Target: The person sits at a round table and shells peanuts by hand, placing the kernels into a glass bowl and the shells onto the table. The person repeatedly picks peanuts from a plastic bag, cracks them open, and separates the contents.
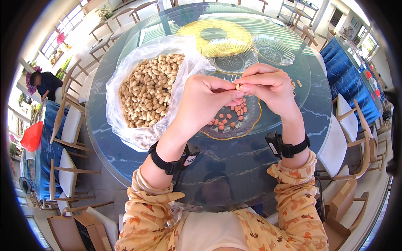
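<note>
Between their fingertips, my left hand point(209, 100) and my right hand point(271, 89) pinch a small peanut in its shell point(238, 87), partly covered by the fingers. Right below them is a clear glass plate with a gold rim point(216, 134), on which several reddish shelled peanut kernels point(230, 117) lie. To the left, an open clear plastic bag point(117, 94) holds a big heap of unshelled peanuts point(147, 91). Some shell pieces point(298, 83) show just right of my right hand.
Behind the plate stand a glass dish point(232, 61) with a few bits in it and another glass dish point(273, 51). All rest on a round glass-topped table point(220, 163). Wooden chairs point(70, 125) surround it. At far left a person point(48, 84) is beside another table.
</note>
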A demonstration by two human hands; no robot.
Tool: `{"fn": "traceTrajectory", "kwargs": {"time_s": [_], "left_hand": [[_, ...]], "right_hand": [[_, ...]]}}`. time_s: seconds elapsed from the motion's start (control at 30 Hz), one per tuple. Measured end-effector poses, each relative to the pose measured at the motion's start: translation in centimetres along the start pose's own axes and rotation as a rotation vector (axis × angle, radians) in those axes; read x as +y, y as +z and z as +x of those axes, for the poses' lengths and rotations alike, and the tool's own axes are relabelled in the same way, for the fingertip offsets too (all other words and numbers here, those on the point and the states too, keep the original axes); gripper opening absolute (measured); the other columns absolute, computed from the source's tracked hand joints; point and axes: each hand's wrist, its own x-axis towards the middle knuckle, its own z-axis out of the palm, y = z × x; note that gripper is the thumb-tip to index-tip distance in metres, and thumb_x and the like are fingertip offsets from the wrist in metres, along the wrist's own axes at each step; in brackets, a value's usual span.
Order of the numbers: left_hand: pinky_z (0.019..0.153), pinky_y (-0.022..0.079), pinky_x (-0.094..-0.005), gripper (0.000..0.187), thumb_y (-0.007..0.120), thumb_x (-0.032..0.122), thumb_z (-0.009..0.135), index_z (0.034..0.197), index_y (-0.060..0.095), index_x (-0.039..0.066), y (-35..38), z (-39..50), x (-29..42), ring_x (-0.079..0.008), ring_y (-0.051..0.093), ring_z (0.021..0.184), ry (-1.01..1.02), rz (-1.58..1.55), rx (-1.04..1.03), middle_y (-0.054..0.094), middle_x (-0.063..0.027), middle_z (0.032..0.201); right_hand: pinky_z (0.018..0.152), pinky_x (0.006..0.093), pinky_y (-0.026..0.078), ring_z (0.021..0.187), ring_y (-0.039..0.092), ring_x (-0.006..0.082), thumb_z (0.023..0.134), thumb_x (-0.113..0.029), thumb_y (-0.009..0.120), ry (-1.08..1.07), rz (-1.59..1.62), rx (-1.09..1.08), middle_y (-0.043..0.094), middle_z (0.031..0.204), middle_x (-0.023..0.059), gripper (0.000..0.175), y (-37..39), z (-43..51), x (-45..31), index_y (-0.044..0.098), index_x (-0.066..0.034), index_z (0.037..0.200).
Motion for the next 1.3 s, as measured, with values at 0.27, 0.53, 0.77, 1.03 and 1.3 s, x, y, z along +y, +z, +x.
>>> {"fn": "traceTrajectory", "kwargs": {"time_s": [0.27,0.53,0.77,1.03,1.3], "left_hand": [[0.072,0.061,-0.0245,0.014,0.071,0.000,0.089,0.100,0.074,-0.007,0.1,0.6,-0.9,-0.0161,0.073,0.079,-0.013,-0.046,0.008,0.074,-0.0133,0.088],[0.075,0.060,-0.0232,0.015,0.071,-0.001,0.088,0.102,0.074,-0.006,-0.3,0.9,-0.9,-0.0132,0.072,0.081,0.036,0.228,0.048,0.075,-0.0110,0.090],[0.072,0.059,-0.0235,0.013,0.073,0.002,0.087,0.097,0.075,-0.006,-0.7,0.8,-0.9,-0.0138,0.072,0.078,-0.029,0.268,0.059,0.075,-0.0109,0.088],[0.073,0.061,-0.0249,0.015,0.073,0.003,0.088,0.098,0.074,-0.008,-1.4,1.3,-1.5,-0.0174,0.074,0.078,-0.101,-0.101,-0.057,0.074,-0.0157,0.086],[0.076,0.062,-0.0261,0.018,0.070,0.003,0.091,0.104,0.072,-0.008,-1.7,1.6,-1.8,-0.0188,0.074,0.084,-0.110,-0.197,-0.127,0.074,-0.0168,0.092]], "right_hand": [[0.066,0.0244,0.051,0.077,0.066,0.0137,0.084,0.001,0.073,0.076,0.059,0.006,0.071,0.089,0.0064,0.016,0.1,0.0,0.5,0.077,-0.0009,0.099],[0.064,0.0238,0.055,0.074,0.068,0.0127,0.086,-0.001,0.072,0.025,-0.149,0.016,0.071,0.089,0.0061,0.014,0.7,0.1,0.0,0.076,-0.0010,0.099],[0.062,0.0226,0.055,0.071,0.069,0.0121,0.084,-0.001,0.072,0.043,-0.131,0.020,0.071,0.089,0.0070,0.014,1.3,0.2,0.2,0.076,-0.0003,0.098],[0.060,0.0214,0.052,0.070,0.066,0.0096,0.082,0.000,0.072,0.142,-0.067,0.050,0.071,0.088,0.0063,0.015,1.4,0.0,0.6,0.077,-0.0010,0.097],[0.060,0.0213,0.051,0.071,0.064,0.0082,0.084,0.000,0.072,0.238,0.100,0.085,0.070,0.085,0.0047,0.012,1.0,0.0,0.9,0.076,0.0012,0.095]]}}
